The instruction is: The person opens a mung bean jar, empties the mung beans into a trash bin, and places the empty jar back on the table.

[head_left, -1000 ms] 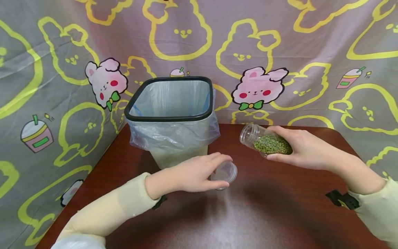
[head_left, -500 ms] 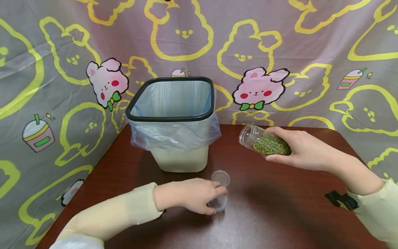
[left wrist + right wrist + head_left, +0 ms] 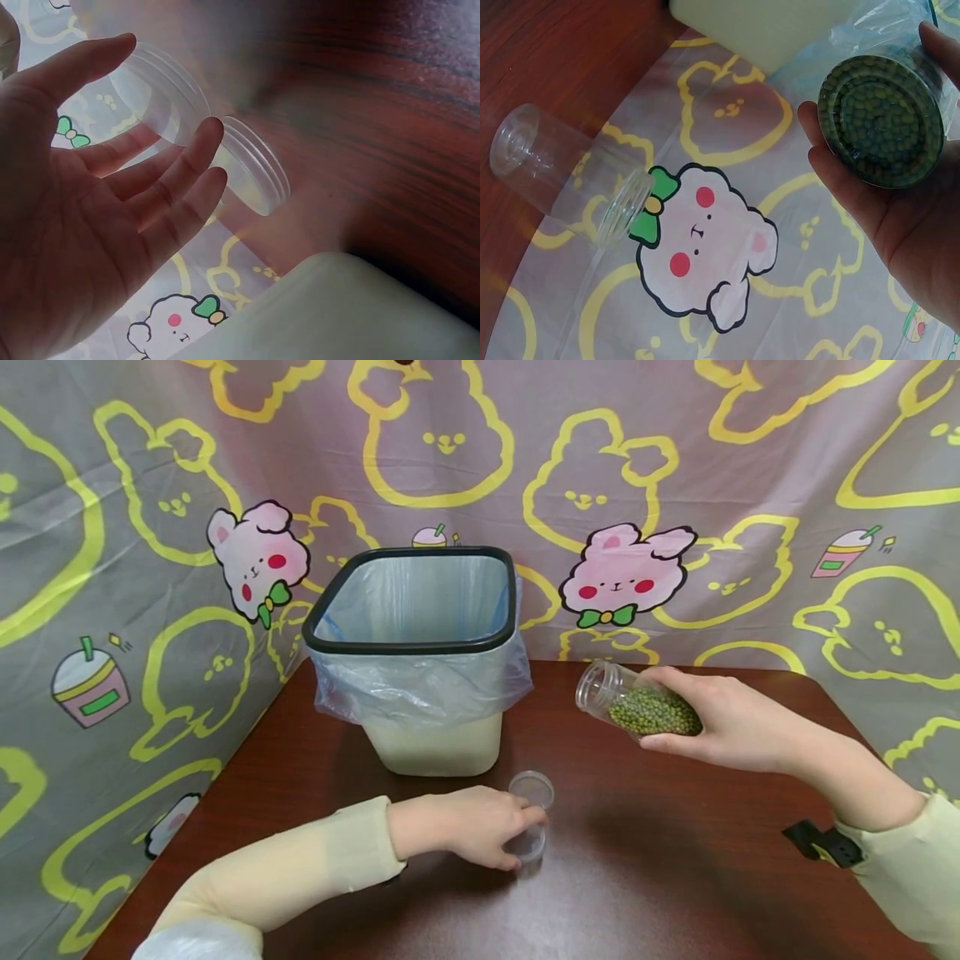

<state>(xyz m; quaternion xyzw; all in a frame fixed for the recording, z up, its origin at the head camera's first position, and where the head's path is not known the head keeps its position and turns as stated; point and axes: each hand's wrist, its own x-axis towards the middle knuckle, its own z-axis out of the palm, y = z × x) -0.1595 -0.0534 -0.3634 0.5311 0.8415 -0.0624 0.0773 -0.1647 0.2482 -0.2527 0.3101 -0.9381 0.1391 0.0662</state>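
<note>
My left hand point(image 3: 480, 831) is low over the table, thumb and fingers on opposite sides of a clear round lid point(image 3: 528, 843). A second clear lid point(image 3: 531, 787) lies on the table just beyond; the left wrist view shows its ridged rim. In my right hand point(image 3: 731, 718) I grip a clear jar of green beans point(image 3: 652, 710), tilted with its mouth toward the left. Its bean-filled base point(image 3: 881, 124) faces the right wrist camera. An empty clear jar point(image 3: 570, 176) stands upright on the table in that view; in the head view it cannot be made out.
A pale bin point(image 3: 435, 747) with a black rim and a bluish plastic liner stands left of the bean jar, behind the lids. A patterned cloth point(image 3: 480, 510) hangs around the dark wooden table point(image 3: 600, 893).
My left hand has lowered its lid toward me, near the table, uncovering the second lid. Over the last half second it has barely moved. My right hand and the bean jar stay nearly still.
</note>
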